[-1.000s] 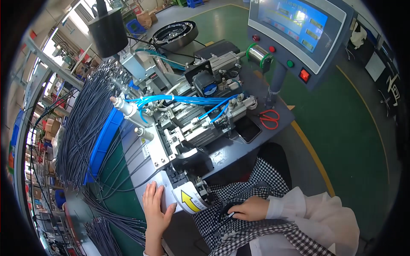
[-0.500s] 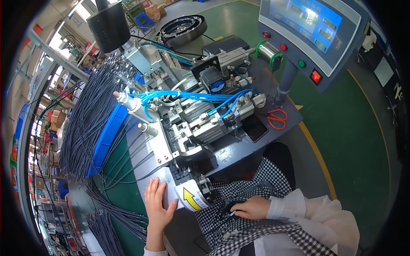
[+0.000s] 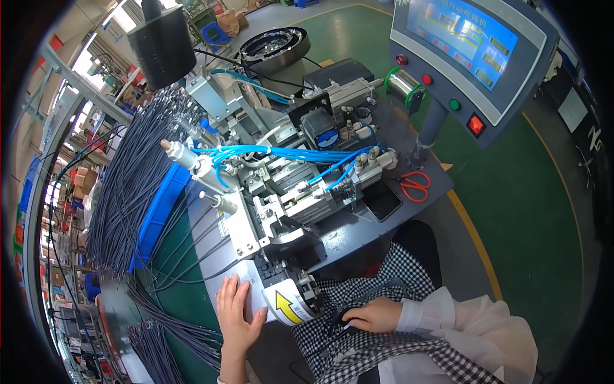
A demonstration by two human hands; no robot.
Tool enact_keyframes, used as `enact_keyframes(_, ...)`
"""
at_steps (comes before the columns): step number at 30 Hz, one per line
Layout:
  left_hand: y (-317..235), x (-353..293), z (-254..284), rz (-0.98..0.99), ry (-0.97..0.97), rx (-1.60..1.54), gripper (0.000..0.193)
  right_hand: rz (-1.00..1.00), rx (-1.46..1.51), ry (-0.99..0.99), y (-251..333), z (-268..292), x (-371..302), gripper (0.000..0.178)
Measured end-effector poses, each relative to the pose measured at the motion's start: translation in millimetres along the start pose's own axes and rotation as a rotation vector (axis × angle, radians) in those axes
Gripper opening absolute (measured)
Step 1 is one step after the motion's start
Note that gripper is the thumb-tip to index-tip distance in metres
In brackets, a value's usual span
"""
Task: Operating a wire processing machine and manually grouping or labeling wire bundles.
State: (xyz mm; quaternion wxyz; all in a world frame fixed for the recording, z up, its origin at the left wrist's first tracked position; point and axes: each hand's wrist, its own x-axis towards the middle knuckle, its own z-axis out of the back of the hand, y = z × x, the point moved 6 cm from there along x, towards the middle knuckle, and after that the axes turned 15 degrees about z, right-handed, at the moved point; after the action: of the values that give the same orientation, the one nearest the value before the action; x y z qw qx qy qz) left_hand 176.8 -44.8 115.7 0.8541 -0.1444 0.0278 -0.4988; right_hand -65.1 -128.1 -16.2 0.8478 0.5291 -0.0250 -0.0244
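Note:
My left hand (image 3: 238, 315) lies open on the light metal plate (image 3: 220, 291) at the near corner of a bench-top machine (image 3: 281, 198), its fingers a little apart. Just right of it is a white curved cover (image 3: 286, 302) with a yellow arrow, beside a dark toothed feed part (image 3: 272, 270). My right hand (image 3: 374, 315) is closed over my lap, on what looks like a black cable (image 3: 337, 323) with a small pale tip at the fingers. Most of that cable is hard to make out against the black-and-white checked cloth (image 3: 409, 269).
Bundles of dark cables (image 3: 137, 173) lie in and around a blue tray (image 3: 157, 217) at left; more cables (image 3: 153, 349) are nearer. Red-handled scissors (image 3: 416, 187) and a phone (image 3: 384, 201) rest on the machine's base. A control screen (image 3: 467, 45) and solder spool (image 3: 404, 86) stand at right.
The whole view has shifted slightly. Both hands keep nearly the same place and grip; the left stays on the plate, the right over the lap.

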Motion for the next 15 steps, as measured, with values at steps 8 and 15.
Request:
enact_keyframes(8, 0, 2, 1, 0.011, -0.002, -0.024, 0.057, 0.000, 0.035, -0.015, -10, 0, 4, 0.029)
enact_keyframes(15, 2, 2, 1, 0.020, 0.008, -0.026, 0.057, -0.005, 0.078, -0.039, -21, -5, 7, 0.028)
